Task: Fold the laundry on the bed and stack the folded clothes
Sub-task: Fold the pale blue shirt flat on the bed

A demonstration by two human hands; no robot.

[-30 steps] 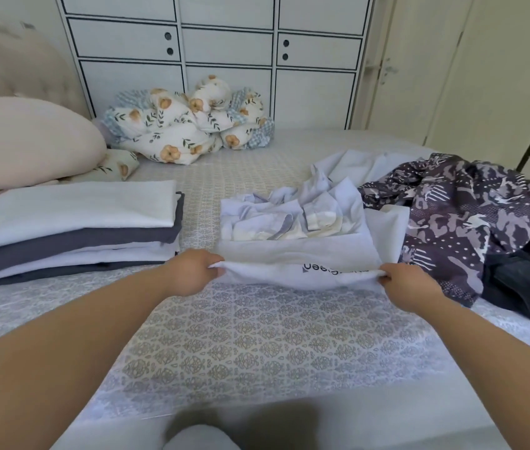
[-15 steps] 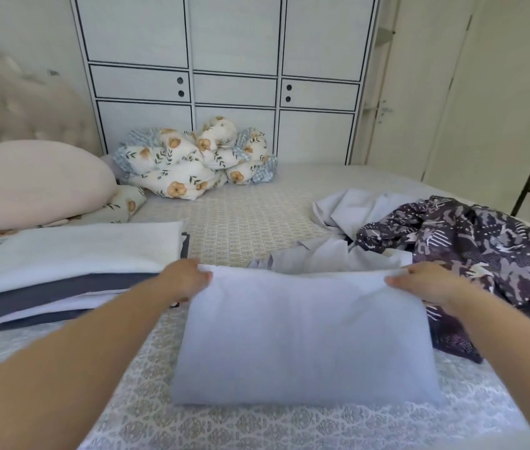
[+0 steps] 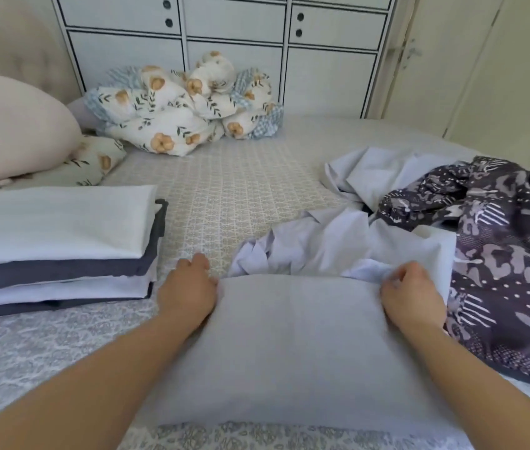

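A pale lilac garment (image 3: pixel 293 345), folded flat, is spread on the bed (image 3: pixel 224 190). A stack of folded white and dark grey clothes (image 3: pixel 59 248) is seen to its left. Unfolded pale laundry (image 3: pixel 338 245) and a patterned purple garment (image 3: pixel 504 264) are heaped at the right.

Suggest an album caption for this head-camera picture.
Both hands grip a pale garment on the bed, beside a folded stack.

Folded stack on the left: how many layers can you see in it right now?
4 in the folded stack: white on top, dark grey under it, pale one below, dark one at the bottom. More may be hidden between.
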